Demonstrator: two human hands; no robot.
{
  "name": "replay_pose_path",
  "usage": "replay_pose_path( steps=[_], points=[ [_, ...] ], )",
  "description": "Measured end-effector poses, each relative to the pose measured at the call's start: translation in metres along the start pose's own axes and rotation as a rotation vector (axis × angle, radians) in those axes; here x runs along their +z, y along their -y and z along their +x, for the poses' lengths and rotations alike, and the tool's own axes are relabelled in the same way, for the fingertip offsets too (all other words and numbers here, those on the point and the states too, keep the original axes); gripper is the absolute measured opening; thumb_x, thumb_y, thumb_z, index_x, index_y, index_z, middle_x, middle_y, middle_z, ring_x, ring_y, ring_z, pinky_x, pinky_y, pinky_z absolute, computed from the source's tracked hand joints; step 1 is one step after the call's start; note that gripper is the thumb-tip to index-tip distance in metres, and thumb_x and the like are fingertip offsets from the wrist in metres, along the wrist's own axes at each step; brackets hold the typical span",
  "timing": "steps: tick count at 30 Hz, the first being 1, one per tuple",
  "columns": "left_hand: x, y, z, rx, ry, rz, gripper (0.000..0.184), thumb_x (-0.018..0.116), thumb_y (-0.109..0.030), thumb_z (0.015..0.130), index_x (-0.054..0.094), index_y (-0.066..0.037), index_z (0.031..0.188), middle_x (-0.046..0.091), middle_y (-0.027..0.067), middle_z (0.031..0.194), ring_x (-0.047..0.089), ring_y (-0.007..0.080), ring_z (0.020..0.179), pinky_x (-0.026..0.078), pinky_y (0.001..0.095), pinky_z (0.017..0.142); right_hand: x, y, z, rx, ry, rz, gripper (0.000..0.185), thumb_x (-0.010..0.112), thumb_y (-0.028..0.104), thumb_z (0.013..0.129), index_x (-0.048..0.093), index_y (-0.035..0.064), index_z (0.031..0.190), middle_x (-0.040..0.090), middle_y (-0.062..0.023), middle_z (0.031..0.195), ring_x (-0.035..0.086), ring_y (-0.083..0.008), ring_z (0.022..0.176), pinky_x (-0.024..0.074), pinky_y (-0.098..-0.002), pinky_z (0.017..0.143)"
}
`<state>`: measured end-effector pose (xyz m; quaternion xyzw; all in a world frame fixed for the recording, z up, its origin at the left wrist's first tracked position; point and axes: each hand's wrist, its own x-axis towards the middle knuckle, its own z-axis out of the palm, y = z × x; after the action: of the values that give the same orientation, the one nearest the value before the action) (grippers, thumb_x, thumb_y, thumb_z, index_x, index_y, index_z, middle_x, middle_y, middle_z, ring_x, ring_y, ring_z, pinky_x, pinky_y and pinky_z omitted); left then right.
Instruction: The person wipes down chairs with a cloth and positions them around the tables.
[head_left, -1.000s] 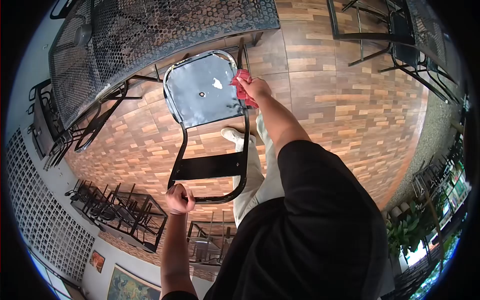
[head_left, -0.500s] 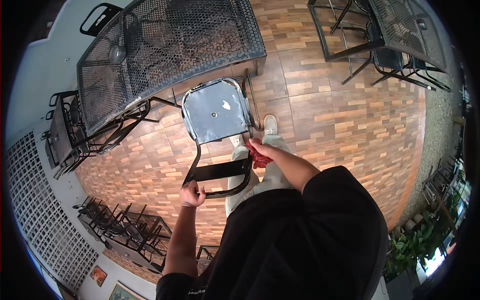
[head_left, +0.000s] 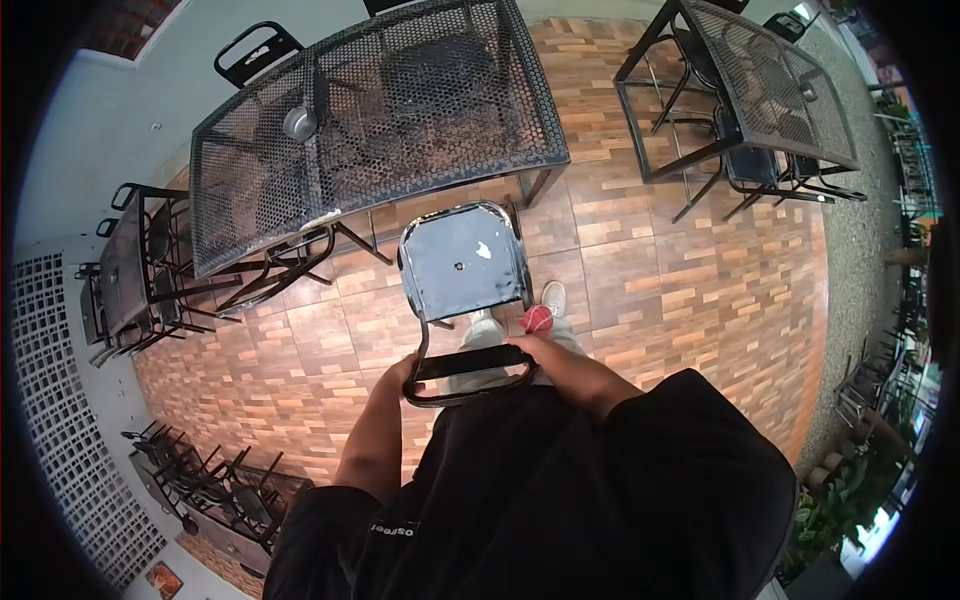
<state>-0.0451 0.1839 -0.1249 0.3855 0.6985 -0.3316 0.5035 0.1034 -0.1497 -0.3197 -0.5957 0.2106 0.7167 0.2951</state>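
Note:
A black metal chair [head_left: 462, 262] with a worn, chipped seat stands before me, its backrest [head_left: 470, 362] close to my body. My left hand [head_left: 409, 374] is closed around the left side of the backrest frame, the fingers partly hidden behind it. At the right side of the backrest, my right hand [head_left: 527, 345] holds a bunched red cloth [head_left: 537, 319]. That hand is against the frame, though whether it also grips the metal is hard to tell.
A large perforated metal table [head_left: 350, 130] with a round metal ashtray [head_left: 299, 124] lies just beyond the chair. Another table [head_left: 770, 90] with chairs is at the far right. More tables and chairs [head_left: 215, 490] line the left. My shoe [head_left: 553, 298] shows on the tiled floor.
The chair appears lower and further right in view, its backrest nearer my body. My left hand has shifted from the backrest's bottom corner up its side. The cloth now sits beyond my right hand.

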Motion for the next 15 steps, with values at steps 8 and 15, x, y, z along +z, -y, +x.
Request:
replay_pose_path(
  steps=[8,15],
  points=[
    [0.005,-0.001,0.009,0.403,-0.044,0.613,0.074,0.073,-0.074,0.075,0.068,-0.001,0.064,0.065,0.0108,0.06,0.065,0.0231,0.056,0.053,0.0382,0.059,0.004,0.047,-0.133,-0.277,-0.437,-0.016,0.035,0.087,0.039,0.08,0.067,0.0106,0.081,0.062,-0.0031,0.072,0.056,-0.019,0.052,0.0437,-0.0363,0.044],
    [-0.015,-0.042,-0.015,0.474,-0.077,0.57,0.074,0.071,-0.075,0.074,0.07,-0.002,0.063,0.069,0.0103,0.064,0.069,0.0262,0.064,0.055,0.0382,0.066,0.002,0.094,-0.161,-0.275,-0.375,0.126,0.033,0.09,0.031,0.078,0.064,0.0108,0.075,0.059,-0.0025,0.065,0.052,-0.0177,0.046,0.0407,-0.0343,0.04]
  ],
)
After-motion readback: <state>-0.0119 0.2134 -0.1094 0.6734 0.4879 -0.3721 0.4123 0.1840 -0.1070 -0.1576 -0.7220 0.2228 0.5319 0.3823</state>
